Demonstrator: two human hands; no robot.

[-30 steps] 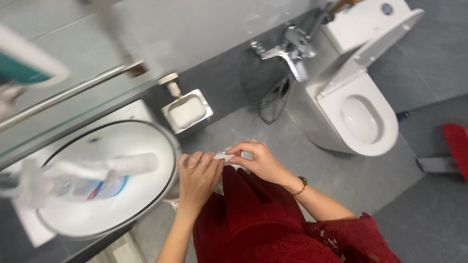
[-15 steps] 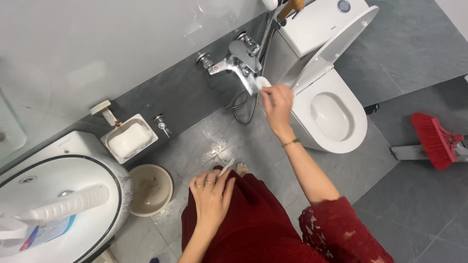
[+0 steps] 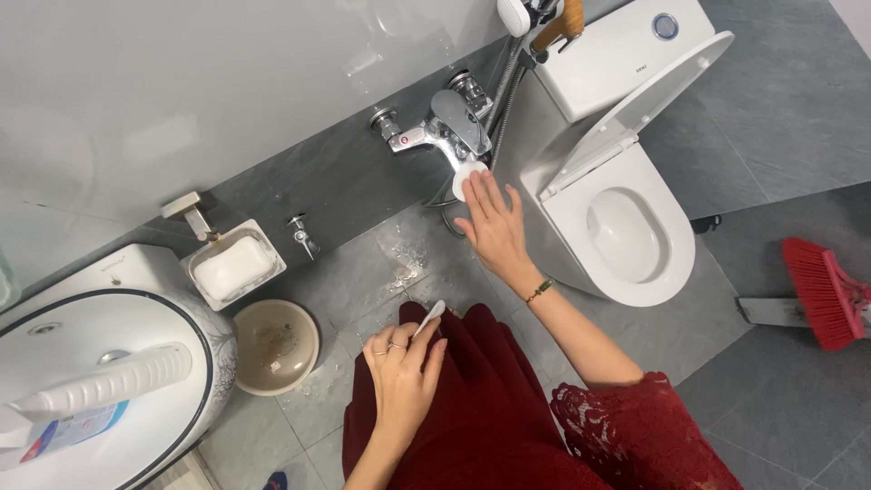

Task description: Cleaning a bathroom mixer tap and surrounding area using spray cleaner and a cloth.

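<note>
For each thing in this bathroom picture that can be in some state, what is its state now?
Toilet lid: raised, bowl open.
Toilet bowl: nothing visible inside.
Right hand: fingers stretched, presses a white round pad under the tap.
Left hand: pinches a small white piece.
Soap dish: holds a white bar.
Beige basin: on the floor, dirty inside.
White bottle: lying in the sink.

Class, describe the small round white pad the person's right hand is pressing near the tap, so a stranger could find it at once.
Start at the white toilet with its raised lid, then look left to the chrome tap on the grey wall. Just under its spout, at the fingertips of the right hand, sits the round pad. It is flat, white and disc-shaped, unlike the shiny metal around it.
</note>
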